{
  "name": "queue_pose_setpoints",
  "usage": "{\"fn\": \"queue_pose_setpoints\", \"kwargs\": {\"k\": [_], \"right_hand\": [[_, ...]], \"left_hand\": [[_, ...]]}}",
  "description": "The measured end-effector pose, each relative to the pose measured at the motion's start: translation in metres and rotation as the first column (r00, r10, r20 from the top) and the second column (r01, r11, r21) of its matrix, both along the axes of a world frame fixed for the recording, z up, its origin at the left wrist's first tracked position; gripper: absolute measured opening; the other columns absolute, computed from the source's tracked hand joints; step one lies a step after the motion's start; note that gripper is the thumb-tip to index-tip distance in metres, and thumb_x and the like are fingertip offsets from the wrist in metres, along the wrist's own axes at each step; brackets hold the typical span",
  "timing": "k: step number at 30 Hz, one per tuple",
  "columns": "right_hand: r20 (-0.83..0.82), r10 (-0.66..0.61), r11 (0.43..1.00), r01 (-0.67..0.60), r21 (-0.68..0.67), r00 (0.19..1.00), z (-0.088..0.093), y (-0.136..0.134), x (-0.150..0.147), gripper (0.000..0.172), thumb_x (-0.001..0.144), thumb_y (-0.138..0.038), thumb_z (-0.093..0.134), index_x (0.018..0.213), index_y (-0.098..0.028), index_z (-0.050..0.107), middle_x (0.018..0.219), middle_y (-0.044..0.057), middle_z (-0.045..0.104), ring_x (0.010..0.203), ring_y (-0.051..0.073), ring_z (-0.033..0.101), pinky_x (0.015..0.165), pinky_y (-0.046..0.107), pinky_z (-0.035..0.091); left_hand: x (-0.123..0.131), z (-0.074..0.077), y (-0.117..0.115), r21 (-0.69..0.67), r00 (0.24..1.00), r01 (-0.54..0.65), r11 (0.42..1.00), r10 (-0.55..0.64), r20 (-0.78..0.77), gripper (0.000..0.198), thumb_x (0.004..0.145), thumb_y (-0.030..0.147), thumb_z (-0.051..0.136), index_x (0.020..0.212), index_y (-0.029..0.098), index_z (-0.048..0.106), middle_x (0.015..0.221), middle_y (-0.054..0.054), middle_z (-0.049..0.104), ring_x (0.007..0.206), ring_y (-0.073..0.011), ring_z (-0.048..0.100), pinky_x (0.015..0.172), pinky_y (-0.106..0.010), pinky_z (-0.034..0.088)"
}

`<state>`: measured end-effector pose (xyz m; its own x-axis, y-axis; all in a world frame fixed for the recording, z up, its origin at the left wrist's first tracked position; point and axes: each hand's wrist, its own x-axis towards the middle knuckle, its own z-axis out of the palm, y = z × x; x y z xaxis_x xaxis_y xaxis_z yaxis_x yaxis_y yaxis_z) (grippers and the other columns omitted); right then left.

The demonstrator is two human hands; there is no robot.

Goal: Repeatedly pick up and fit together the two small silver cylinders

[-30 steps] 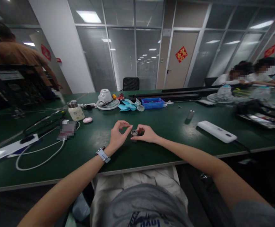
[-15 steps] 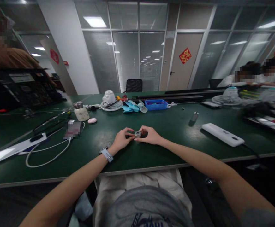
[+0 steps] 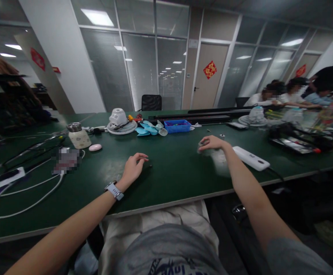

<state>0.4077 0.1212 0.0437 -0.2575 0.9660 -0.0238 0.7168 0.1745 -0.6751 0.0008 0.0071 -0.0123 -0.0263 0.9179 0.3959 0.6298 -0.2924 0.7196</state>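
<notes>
Right hand [image 3: 212, 143] at a small metal cylinder [image 3: 200, 147] (left hand [image 3: 133, 170] open, well apart)

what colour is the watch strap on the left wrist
Watch strap: pale grey, clearest in head view.

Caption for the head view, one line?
Right hand at a small metal cylinder on the green workbench, left hand near a small dark part.

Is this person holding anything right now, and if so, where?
The right hand seems to have a small blurred object at its fingertips, though the blur leaves the hold uncertain. The left hand holds nothing.
</notes>
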Motion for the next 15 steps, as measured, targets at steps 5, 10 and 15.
{"fn": "queue_pose_setpoints", "kwargs": {"k": [5,10,15], "right_hand": [[0.17,-0.717,0.697,0.686,0.209,0.676,-0.002,0.008,0.059,0.043,0.051,-0.036,0.087,0.086,-0.016,0.074,0.1,0.019,0.07,0.093,0.032,0.065,0.077,0.042,0.049],[0.123,-0.859,0.512,0.826,0.236,0.497,-0.008,-0.002,0.075,0.049,0.064,-0.03,0.079,0.107,-0.011,0.071,0.11,0.032,0.062,0.102,0.039,0.062,0.075,0.049,0.048],[0.023,-0.876,0.459,0.819,0.345,0.482,-0.006,-0.007,0.065,0.066,0.071,-0.028,0.074,0.132,-0.012,0.056,0.122,0.031,0.055,0.11,0.038,0.057,0.085,0.049,0.044]], "left_hand": [[0.001,0.004,-0.003,0.033,0.999,-0.028,0.999,0.029,-0.044,0.026,0.083,0.027,0.041,0.086,0.02,0.065,0.087,-0.004,0.075,0.09,-0.023,0.065,0.085,-0.037,0.047],[0.003,0.007,-0.005,0.011,0.998,-0.032,0.999,0.033,-0.048,0.027,0.083,0.027,0.039,0.086,0.02,0.064,0.086,-0.004,0.074,0.089,-0.0229,0.064,0.083,-0.037,0.046],[0.004,0.009,-0.007,0.031,0.999,-0.036,0.999,0.036,-0.02,0.027,0.083,0.027,0.037,0.084,0.021,0.063,0.086,-0.004,0.074,0.09,-0.0226,0.064,0.085,-0.036,0.045]]}}
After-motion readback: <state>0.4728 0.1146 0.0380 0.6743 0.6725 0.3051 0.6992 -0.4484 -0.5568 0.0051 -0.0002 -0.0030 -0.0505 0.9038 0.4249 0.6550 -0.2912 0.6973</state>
